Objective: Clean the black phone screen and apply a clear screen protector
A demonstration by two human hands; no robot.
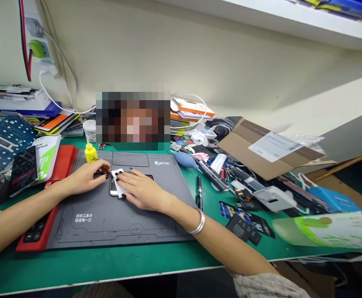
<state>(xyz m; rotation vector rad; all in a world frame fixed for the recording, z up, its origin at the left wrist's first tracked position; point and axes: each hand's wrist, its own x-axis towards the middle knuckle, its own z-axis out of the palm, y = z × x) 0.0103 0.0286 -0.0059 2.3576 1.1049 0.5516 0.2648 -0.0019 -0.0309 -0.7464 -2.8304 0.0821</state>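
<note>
A phone (114,187) lies flat on the grey work mat (106,215), mostly covered by my hands. My right hand (140,189) lies over it with fingers stretched out, pressing a small white cloth (118,176) onto it. My left hand (86,176) rests at the phone's upper left end, fingers curled against its edge. A silver bangle (199,223) circles my right wrist. A small yellow bottle (90,153) stands just behind my left hand.
A red case (49,215) lies along the mat's left side. A black pen (199,190) lies right of the mat. Cluttered tools, cards and a cardboard box (261,153) fill the right. Phones and boxes (22,169) sit at the left. The table edge runs along the bottom.
</note>
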